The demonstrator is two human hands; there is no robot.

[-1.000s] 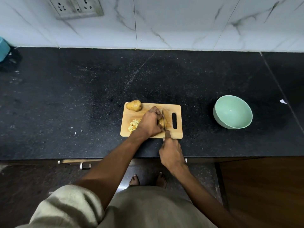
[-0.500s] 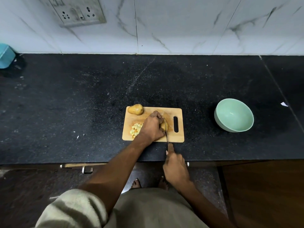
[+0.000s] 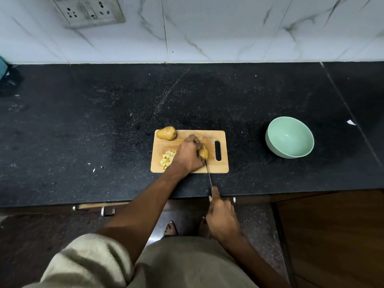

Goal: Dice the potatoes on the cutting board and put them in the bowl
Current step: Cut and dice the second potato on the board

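2 slabs of black speckled stone made up the tabletop (image 3: 104, 121), which ran along a white marble-veined wall (image 3: 228, 28) carrying a switch-and-socket plate (image 3: 89, 10). Below the tabletop's front edge sat a drawer front with a metal handle (image 3: 93, 207). A pale green bowl (image 3: 289, 140) stood well to the right of the wooden cutting board (image 3: 220, 169), apart from it, and nothing showed inside it. The board lay near the tabletop's front edge, its handle slot on the right. The left hand (image 3: 189, 155) curled over a potato piece (image 3: 204, 152) in the middle of the board, fingers bent and pressing it down. The right hand (image 3: 221, 217) gripped the handle of a knife (image 3: 208, 173), held off the tabletop's edge, the thin blade reaching forward and meeting the held potato on its right side. 1 whole potato (image 3: 166, 133) rested at the board's far-left corner. A small heap of diced potato cubes (image 3: 168, 157) lay on the board's left part, just beside the left wrist.
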